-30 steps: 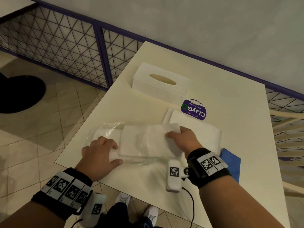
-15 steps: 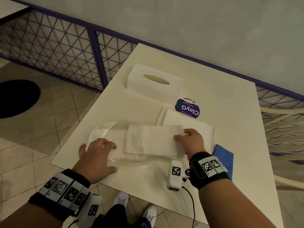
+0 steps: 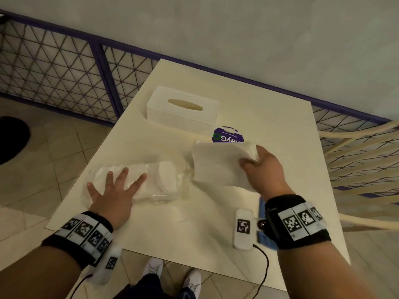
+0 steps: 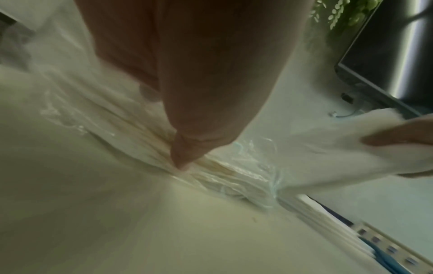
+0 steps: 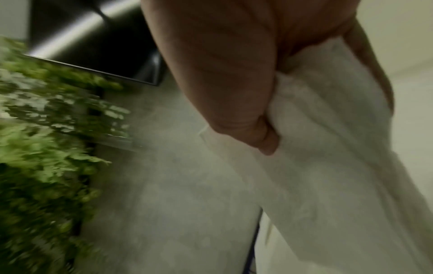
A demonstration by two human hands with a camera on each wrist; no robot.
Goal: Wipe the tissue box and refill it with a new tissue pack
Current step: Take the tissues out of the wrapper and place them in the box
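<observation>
The white tissue box (image 3: 183, 108) with an oval slot stands at the far side of the cream table (image 3: 269, 117). A clear plastic tissue pack (image 3: 159, 180) with part of its stack inside lies near the front left. My left hand (image 3: 116, 186) presses flat on it with fingers spread (image 4: 185, 161). My right hand (image 3: 259, 167) grips a white tissue stack (image 3: 218, 162) by its right end and holds it lifted above the table, right of the pack (image 5: 323, 148).
A purple round ClayGo sticker (image 3: 227, 135) sits behind the lifted stack. A blue cloth (image 3: 262, 203) peeks out beside my right wrist. A purple mesh fence (image 3: 54, 67) runs along the left, and a cream chair (image 3: 362, 152) stands at the right.
My right hand has pulled the tissue stack out of the plastic pack and lifted it to the right. My left hand has flattened and spread on the pack.
</observation>
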